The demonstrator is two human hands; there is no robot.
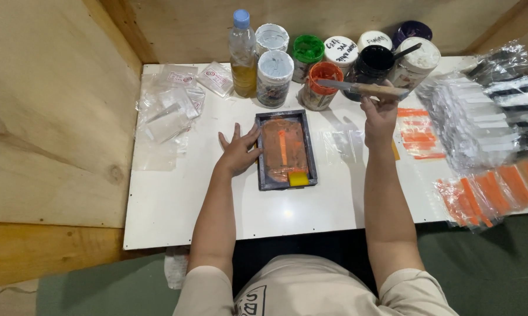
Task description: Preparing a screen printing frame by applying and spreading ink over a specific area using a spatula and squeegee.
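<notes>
A small dark-framed printing screen smeared with orange ink lies on the white table, with a yellow squeegee resting at its near end. My left hand lies flat on the table, fingers spread, pressing against the frame's left edge. My right hand is raised to the right of the screen and grips the wooden handle of a palette knife. The knife's blade reaches left over an open jar of orange ink.
A row of ink jars and a plastic bottle stand along the back. Clear plastic sleeves lie at the left. Orange-printed sleeves and stacked packets fill the right. Plywood walls enclose the table.
</notes>
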